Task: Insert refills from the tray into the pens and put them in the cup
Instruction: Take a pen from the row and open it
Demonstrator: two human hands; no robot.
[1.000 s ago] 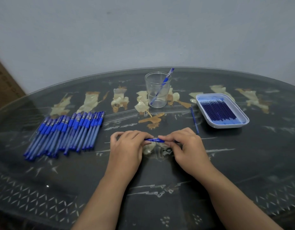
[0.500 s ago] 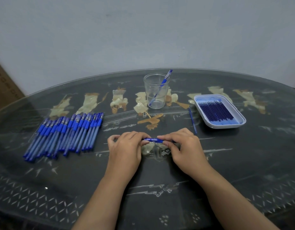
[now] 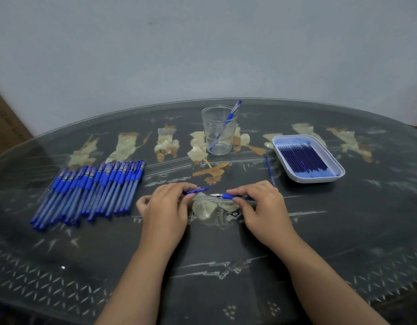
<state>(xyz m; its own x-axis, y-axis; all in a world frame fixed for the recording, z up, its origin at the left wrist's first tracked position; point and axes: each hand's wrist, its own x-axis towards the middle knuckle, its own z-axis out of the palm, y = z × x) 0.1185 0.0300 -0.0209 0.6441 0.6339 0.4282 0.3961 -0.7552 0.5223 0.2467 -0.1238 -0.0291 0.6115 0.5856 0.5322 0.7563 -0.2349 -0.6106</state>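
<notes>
A: How are the hands held in the head view?

B: Both forearms are stretched forward over the table [image 3: 343,231], on the near side of the cup [image 3: 218,139]. The left hand [image 3: 164,207] is seen from the back, knuckles up. Its fingers are curled, and a blue barrel piece [image 3: 196,190] is pinched between thumb and fingertips. The right hand [image 3: 261,205] is laid the same way, and a tip piece [image 3: 226,196] with blue grip and metal point is gripped by its curled fingers. The two pieces are held apart, end facing end.

A: Where are the other things found?

B: One pen [image 3: 229,117] is leaned inside the cup. The tray [image 3: 313,180] is placed right of the cup, and dark blue refills [image 3: 303,158] are laid in it. A loose refill [image 3: 269,171] is seen between cup and tray, nearer to the person. A row of pens [image 3: 90,191] is spread left of the cup.

A: Can any writing be read?

B: White print is seen on the barrel piece, but it is too small to be read. Dark marks are printed on a cardboard box [image 3: 3,123] far left of the cup. They cannot be read either.
</notes>
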